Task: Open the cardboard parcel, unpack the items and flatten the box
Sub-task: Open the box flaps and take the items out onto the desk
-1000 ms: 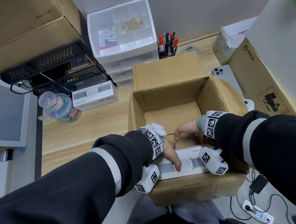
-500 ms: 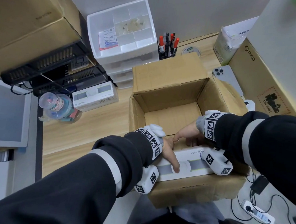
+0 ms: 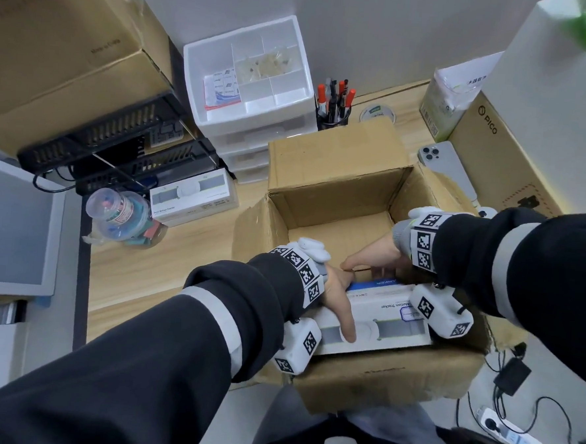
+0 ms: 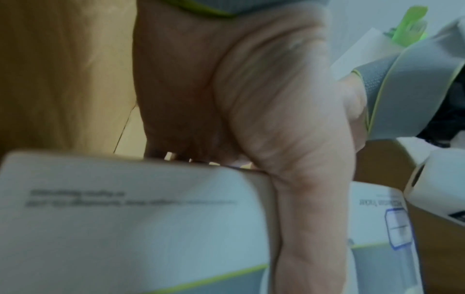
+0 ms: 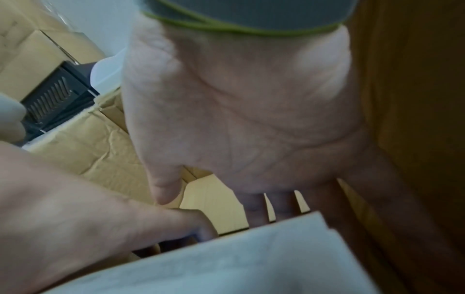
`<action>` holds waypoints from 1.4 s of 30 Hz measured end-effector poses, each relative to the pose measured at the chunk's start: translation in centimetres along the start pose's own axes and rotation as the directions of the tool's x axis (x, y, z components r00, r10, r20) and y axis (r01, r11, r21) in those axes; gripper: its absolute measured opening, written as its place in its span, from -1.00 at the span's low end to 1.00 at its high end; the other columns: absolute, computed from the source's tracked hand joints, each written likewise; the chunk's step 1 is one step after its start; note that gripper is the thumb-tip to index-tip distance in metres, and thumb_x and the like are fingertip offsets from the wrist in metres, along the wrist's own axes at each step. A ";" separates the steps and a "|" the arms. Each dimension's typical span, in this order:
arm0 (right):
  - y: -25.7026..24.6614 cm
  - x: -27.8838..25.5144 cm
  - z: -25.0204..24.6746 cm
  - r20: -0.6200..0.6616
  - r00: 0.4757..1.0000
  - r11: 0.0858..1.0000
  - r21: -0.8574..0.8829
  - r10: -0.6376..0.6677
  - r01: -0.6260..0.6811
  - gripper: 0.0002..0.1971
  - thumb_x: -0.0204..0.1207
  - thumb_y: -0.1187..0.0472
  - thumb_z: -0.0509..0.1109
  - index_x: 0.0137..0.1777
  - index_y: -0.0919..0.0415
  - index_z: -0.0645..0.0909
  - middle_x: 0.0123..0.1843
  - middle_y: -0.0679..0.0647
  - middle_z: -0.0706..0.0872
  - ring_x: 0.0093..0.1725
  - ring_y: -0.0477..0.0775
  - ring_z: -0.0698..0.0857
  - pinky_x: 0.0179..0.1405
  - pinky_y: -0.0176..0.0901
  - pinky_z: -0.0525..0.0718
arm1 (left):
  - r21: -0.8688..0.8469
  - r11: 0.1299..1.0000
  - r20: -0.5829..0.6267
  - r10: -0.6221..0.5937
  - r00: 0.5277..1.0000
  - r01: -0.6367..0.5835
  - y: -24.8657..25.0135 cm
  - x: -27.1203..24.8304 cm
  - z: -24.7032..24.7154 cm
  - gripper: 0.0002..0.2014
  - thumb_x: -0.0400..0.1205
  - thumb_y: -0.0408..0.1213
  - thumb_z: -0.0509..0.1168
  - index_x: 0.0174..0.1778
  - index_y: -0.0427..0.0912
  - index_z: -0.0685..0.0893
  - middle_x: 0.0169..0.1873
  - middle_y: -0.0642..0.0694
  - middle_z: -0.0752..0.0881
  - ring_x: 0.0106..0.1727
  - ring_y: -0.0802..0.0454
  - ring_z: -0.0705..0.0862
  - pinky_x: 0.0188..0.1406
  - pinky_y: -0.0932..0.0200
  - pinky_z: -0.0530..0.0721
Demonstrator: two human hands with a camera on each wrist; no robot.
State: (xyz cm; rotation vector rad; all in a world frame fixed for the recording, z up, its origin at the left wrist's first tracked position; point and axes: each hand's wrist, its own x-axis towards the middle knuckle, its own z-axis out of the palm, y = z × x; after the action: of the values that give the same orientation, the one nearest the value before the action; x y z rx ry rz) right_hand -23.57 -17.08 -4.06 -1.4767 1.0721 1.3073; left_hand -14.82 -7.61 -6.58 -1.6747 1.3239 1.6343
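The open cardboard parcel (image 3: 334, 190) stands on the desk's near edge with its flaps spread. At its near side a white product box (image 3: 392, 317) printed "Motion Tracker" sits raised to the rim. My left hand (image 3: 340, 300) grips its left part, thumb laid across the top face and fingers behind the far edge. My right hand (image 3: 375, 257) hooks its fingers down behind the far side; their tips are hidden. The left wrist view shows the left hand's palm (image 4: 251, 99) over the white box (image 4: 125, 218). In the right wrist view the right hand's palm (image 5: 239, 119) is above the white box (image 5: 226, 268).
A second white product box (image 3: 193, 195) and a plastic jar (image 3: 120, 216) lie left of the parcel. Behind it are a white drawer unit (image 3: 252, 82) and a pen holder (image 3: 334, 107). A phone (image 3: 447, 166) and a PICO carton (image 3: 501, 155) sit on the right.
The white box has come up from the parcel's near side and more of its top face shows. Both hands rose with it; the right hand moved slightly right.
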 end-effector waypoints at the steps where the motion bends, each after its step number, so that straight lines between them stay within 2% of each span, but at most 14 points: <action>1: 0.1 -0.9 -0.3 -0.023 1.000 1.000 0.007 -0.001 0.001 -0.51 0.68 -0.23 0.10 -0.20 0.21 0.44 -0.21 0.21 0.56 -0.29 0.15 0.53 -0.06 -0.04 0.49 | 0.013 1.000 -0.021 0.004 1.000 -0.004 0.4 -0.7 -0.4 -0.02 0.24 0.12 0.71 0.52 -0.02 0.39 0.31 0.00 0.64 0.28 -0.10 0.66 0.35 -0.13 0.68; 4: 0.0 -3.1 -1.7 -0.038 0.999 1.000 0.006 0.010 -0.010 -0.49 0.68 -0.27 0.08 -0.16 0.21 0.44 -0.16 0.22 0.56 -0.25 0.17 0.56 0.11 0.07 0.49 | 0.038 0.999 -0.085 0.005 0.996 -0.002 1.3 -2.0 -1.8 -0.03 0.21 0.15 0.71 0.47 -0.06 0.41 0.28 -0.02 0.63 0.25 -0.09 0.67 0.33 -0.14 0.69; 6: -0.1 -4.8 -2.9 -0.068 0.998 1.000 -0.001 -0.017 0.017 -0.49 0.69 -0.28 0.04 -0.05 0.21 0.44 -0.12 0.22 0.58 -0.17 0.21 0.61 0.00 0.05 0.56 | 0.037 0.999 -0.133 0.002 0.991 0.003 1.5 -3.3 -2.8 0.01 0.09 0.21 0.70 0.41 -0.05 0.43 0.23 -0.03 0.66 0.19 -0.10 0.70 0.27 -0.15 0.73; 10: 0.3 -6.8 -5.8 -0.041 0.996 0.995 0.055 -0.077 0.079 -0.18 0.44 -0.54 0.13 0.26 0.23 0.57 0.10 0.25 0.68 0.26 0.34 0.64 0.11 0.07 0.58 | -0.029 1.000 -0.192 -0.010 0.981 0.004 1.0 -7.0 -5.3 0.00 0.12 0.19 0.69 0.44 0.01 0.39 0.22 -0.04 0.67 0.14 -0.10 0.74 0.18 -0.17 0.79; 15: 1.3 -11.4 -9.4 -0.148 0.943 0.903 0.278 -0.297 0.328 -0.02 0.32 -0.64 0.10 0.44 0.15 0.61 0.11 0.20 0.72 -0.02 0.20 0.60 -0.12 -0.09 0.61 | -0.249 0.958 -0.316 0.060 0.947 -0.144 -0.9 -13.1 -8.0 -0.16 0.21 0.03 0.72 0.38 -0.10 0.57 0.17 -0.12 0.81 0.11 -0.16 0.83 0.15 -0.24 0.82; 19: 1.3 -13.3 -11.2 -0.235 0.875 0.721 0.497 -0.424 0.483 0.03 0.28 -0.65 0.11 0.52 0.12 0.53 0.36 0.29 0.67 0.07 0.27 0.68 0.30 0.23 0.53 | -0.467 0.842 -0.393 0.076 0.917 -0.270 -2.8 -17.3 -9.0 -0.36 0.44 -0.21 0.62 0.44 -0.13 0.57 0.32 -0.19 0.77 0.31 -0.21 0.77 0.36 -0.22 0.71; 21: 0.1 -13.8 -11.1 -0.258 0.837 0.632 0.560 -0.483 0.537 0.06 0.22 -0.66 0.15 0.54 0.13 0.51 0.48 0.35 0.58 0.21 0.34 0.66 0.35 0.32 0.48 | -0.548 0.772 -0.443 0.060 0.894 -0.323 -4.0 -19.1 -9.2 -0.41 0.50 -0.23 0.56 0.47 -0.14 0.58 0.34 -0.20 0.76 0.33 -0.20 0.76 0.38 -0.16 0.70; 24: -3.6 -14.6 -9.6 -0.311 0.770 0.499 0.616 -0.557 0.610 0.04 0.21 -0.68 0.16 0.47 0.12 0.55 0.39 0.40 0.64 0.35 0.42 0.65 0.39 0.35 0.50 | -0.674 0.610 -0.516 0.017 0.857 -0.417 -6.3 -20.6 -8.9 -0.57 0.61 -0.23 0.49 0.39 -0.20 0.63 0.22 -0.23 0.80 0.07 -0.13 0.83 0.16 -0.03 0.81; 26: -5.9 -14.6 -8.4 -0.348 0.728 0.442 0.616 -0.590 0.652 0.04 0.19 -0.68 0.18 0.44 0.13 0.55 0.34 0.34 0.70 0.34 0.39 0.68 0.42 0.34 0.50 | -0.732 0.497 -0.548 -0.025 0.836 -0.465 -7.1 -20.7 -8.5 -0.55 0.63 -0.21 0.47 0.42 -0.22 0.62 0.25 -0.27 0.79 0.10 -0.17 0.80 0.20 -0.09 0.78; 29: -9.8 -14.5 -5.8 -0.371 0.692 0.439 0.567 -0.620 0.697 -0.07 0.25 -0.61 0.25 0.37 0.13 0.60 0.26 0.23 0.77 0.28 0.32 0.71 0.39 0.29 0.54 | -0.750 0.366 -0.621 -0.104 0.777 -0.550 -8.9 -20.8 -7.8 -0.43 0.51 -0.11 0.51 0.45 -0.16 0.62 0.24 -0.23 0.81 0.27 -0.20 0.79 0.39 -0.22 0.68; 32: -12.7 -14.0 -3.6 -0.399 0.686 0.464 0.522 -0.609 0.716 -0.30 0.35 -0.45 0.37 0.35 0.01 0.64 0.18 0.16 0.82 0.19 0.28 0.77 0.30 0.29 0.61 | -0.766 0.258 -0.634 -0.145 0.760 -0.590 -10.0 -21.0 -7.2 -0.57 0.62 -0.09 0.46 0.40 -0.13 0.67 0.18 -0.20 0.84 0.25 -0.19 0.80 0.35 -0.19 0.69; 36: -15.8 -13.1 -1.2 -0.392 0.703 0.503 0.502 -0.593 0.704 -0.35 0.29 -0.34 0.48 0.32 -0.01 0.68 0.25 0.14 0.78 0.17 0.22 0.76 -0.11 0.15 0.77 | -0.752 0.222 -0.658 -0.200 0.726 -0.621 -11.8 -21.2 -6.0 -0.49 0.58 -0.02 0.47 0.43 -0.12 0.65 0.21 -0.20 0.83 0.29 -0.19 0.78 0.31 -0.19 0.72; 39: -18.0 -12.6 0.0 -0.387 0.719 0.508 0.518 -0.578 0.688 -0.32 0.22 -0.30 0.55 0.31 0.01 0.71 0.26 0.15 0.78 0.24 0.24 0.75 0.21 0.21 0.67 | -0.743 0.202 -0.669 -0.227 0.707 -0.638 -13.3 -21.6 -5.0 -0.64 0.70 -0.04 0.36 0.39 -0.05 0.64 0.20 -0.17 0.83 0.11 -0.12 0.81 -0.06 -0.02 0.75; 42: -19.8 -12.2 0.7 -0.373 0.716 0.529 0.491 -0.590 0.692 -0.28 0.13 -0.33 0.57 0.30 -0.01 0.71 0.22 0.14 0.81 0.28 0.26 0.73 0.40 0.29 0.51 | -0.732 0.118 -0.675 -0.252 0.693 -0.671 -15.1 -21.9 -4.2 -0.68 0.70 -0.04 0.29 0.34 -0.03 0.65 0.28 -0.22 0.80 0.13 -0.17 0.80 -0.02 -0.05 0.74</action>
State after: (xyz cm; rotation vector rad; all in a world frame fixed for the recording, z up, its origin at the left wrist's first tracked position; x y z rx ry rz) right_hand -5.58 -10.68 9.28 -1.2797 0.7892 0.2506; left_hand 3.64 2.37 10.24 -3.3232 0.5406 2.5303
